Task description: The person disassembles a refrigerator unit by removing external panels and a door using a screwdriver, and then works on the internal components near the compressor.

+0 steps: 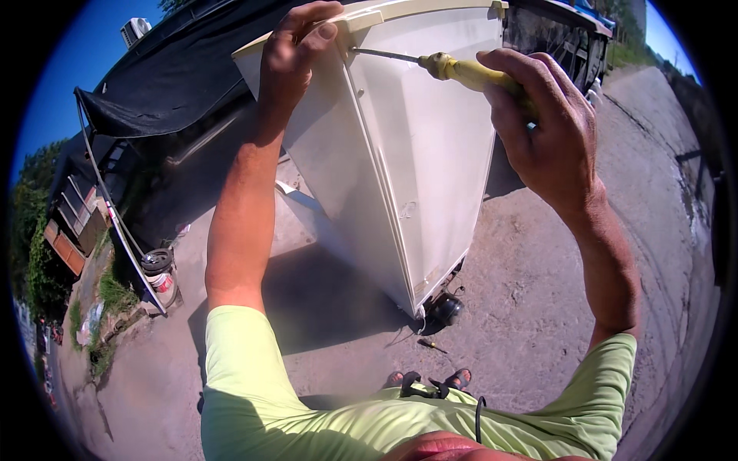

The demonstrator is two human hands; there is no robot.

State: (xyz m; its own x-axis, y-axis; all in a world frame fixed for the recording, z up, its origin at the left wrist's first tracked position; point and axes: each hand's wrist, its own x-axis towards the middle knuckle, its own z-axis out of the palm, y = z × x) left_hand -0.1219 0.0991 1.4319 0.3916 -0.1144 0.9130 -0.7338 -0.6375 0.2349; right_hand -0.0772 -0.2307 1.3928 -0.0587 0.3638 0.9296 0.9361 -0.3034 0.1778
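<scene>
A tall white appliance cabinet, like a refrigerator, stands before me, with a cream trim strip along its top. My left hand grips its upper left corner, fingers curled at the trim. My right hand is closed around the yellow handle of a screwdriver; the thin metal shaft runs leftward to the cabinet's upper front corner, just right of my left hand. Whether the tip sits in a screw or slot is too small to tell. A black compressor shows at the cabinet's foot.
A small screwdriver lies on the concrete ground near my feet. At left are a black awning, a leaning pale pole, stacked tyres and a bucket. A paved lane runs along the right.
</scene>
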